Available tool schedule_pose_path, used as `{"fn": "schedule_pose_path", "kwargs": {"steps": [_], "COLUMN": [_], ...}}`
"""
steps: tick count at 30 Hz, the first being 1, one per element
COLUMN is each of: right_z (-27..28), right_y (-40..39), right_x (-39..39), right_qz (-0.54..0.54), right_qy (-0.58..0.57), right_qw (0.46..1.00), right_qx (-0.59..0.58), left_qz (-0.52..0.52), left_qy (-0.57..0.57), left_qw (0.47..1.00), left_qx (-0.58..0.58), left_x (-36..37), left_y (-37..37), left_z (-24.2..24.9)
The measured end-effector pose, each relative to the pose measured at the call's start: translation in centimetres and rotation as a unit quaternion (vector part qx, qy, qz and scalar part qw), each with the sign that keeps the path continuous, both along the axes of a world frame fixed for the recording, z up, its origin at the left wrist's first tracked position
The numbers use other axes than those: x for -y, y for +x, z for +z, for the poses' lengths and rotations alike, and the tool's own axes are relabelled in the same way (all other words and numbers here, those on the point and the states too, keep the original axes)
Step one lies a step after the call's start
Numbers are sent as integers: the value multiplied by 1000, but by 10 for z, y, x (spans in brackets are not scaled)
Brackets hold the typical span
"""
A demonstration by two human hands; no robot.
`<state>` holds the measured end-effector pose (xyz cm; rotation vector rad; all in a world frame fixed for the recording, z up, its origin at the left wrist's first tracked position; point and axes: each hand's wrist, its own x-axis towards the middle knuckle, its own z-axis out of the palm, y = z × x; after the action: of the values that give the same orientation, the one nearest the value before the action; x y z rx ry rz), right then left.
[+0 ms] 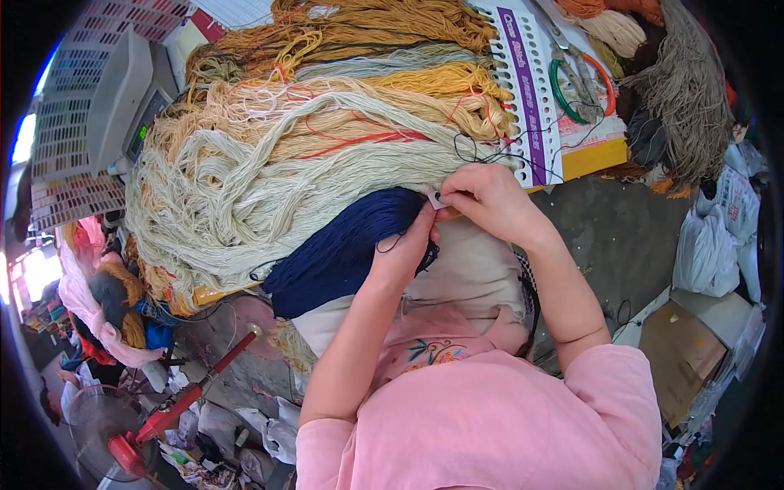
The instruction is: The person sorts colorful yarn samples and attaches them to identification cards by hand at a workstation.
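Below the broad spread of pale thread, we have the navy skein, its upper end gripped in our left hand, while our right hand pinches a small white tag.

Thread workshop: heaped skeins, scissors

One navy bundle, one fan
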<state>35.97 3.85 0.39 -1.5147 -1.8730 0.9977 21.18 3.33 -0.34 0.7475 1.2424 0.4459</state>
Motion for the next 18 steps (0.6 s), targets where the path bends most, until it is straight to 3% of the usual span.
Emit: {"fn": "schedule_pose_path", "kwargs": {"steps": [8, 13, 16, 17, 18], "right_z": [0, -3, -5, -4, -4], "right_y": [-1, -3, -4, -5, -5], "right_x": [5, 8, 10, 10, 11], "right_qz": [-13, -51, -58, -65, -70], "right_qy": [-4, -17, 7, -11, -28], "right_qw": [1000, 996, 997, 995, 993], "right_qx": [-17, -70, -57, -73, -89], "left_qz": [48, 91, 201, 221, 223], "left_qy": [94, 45, -101, -186, -184], "left_qw": [994, 995, 944, 912, 912], "left_qx": [-29, -23, 242, 293, 292], "left_x": [8, 9, 6, 2, 1], "left_y": [6, -9, -29, -33, -37], "left_z": [-5, 5, 13, 24, 24]}}
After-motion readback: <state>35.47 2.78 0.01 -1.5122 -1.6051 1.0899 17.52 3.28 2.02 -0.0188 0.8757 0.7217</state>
